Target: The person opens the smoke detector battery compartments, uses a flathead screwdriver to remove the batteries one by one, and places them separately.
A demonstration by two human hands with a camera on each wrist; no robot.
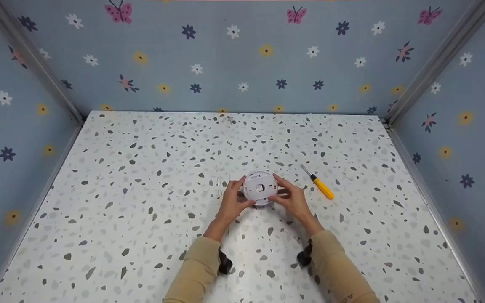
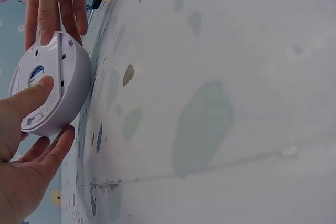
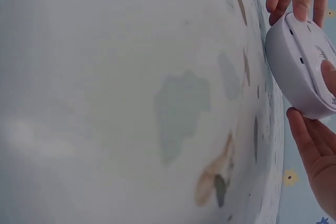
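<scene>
Tan sleeves (image 1: 194,267), black wrist cameras (image 1: 225,265), sleeve lettering (image 1: 347,299)

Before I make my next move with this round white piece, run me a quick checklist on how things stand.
1. Left hand holding the white disc: ok, thumb on its face.
2. Right hand holding the opposite side: ok.
3. Slotted side facing the head camera: ok.
4. Yellow screwdriver in hand, if needed: not ok, it lies on the table beyond the right hand.
5. No loose parts inside the disc: cannot tell, interior hidden.
</scene>
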